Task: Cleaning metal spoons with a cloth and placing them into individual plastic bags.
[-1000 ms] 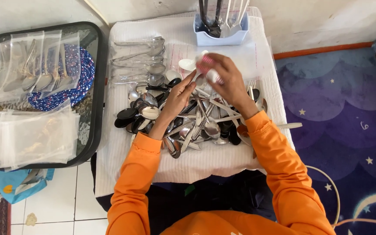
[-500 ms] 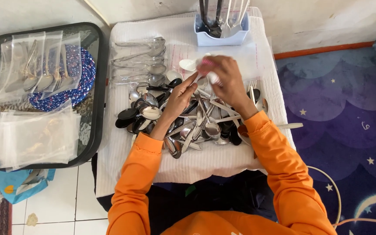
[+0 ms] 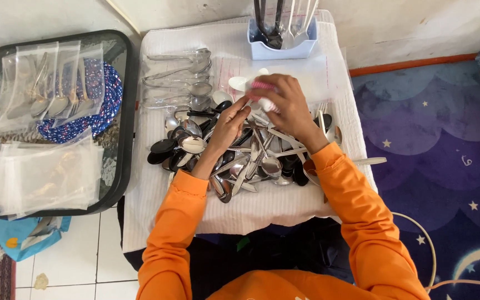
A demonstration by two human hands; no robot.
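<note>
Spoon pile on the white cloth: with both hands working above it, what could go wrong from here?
1. The spoon pile is loose and tangled, so pulling one piece out may drag others off the white cloth.
2. The right hand grips a pink-and-white item over the pile; if it slips, it would be lost among the cutlery.
3. The left hand could be pricked by the forks lying close by.

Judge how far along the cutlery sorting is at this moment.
Done: a few bagged spoons lie on the glass tray, and some spoons lie in a row on the cloth. In hand: the right hand holds a pink-and-white item, left hand beside it. Left: a large loose cutlery pile and many empty bags.
</note>
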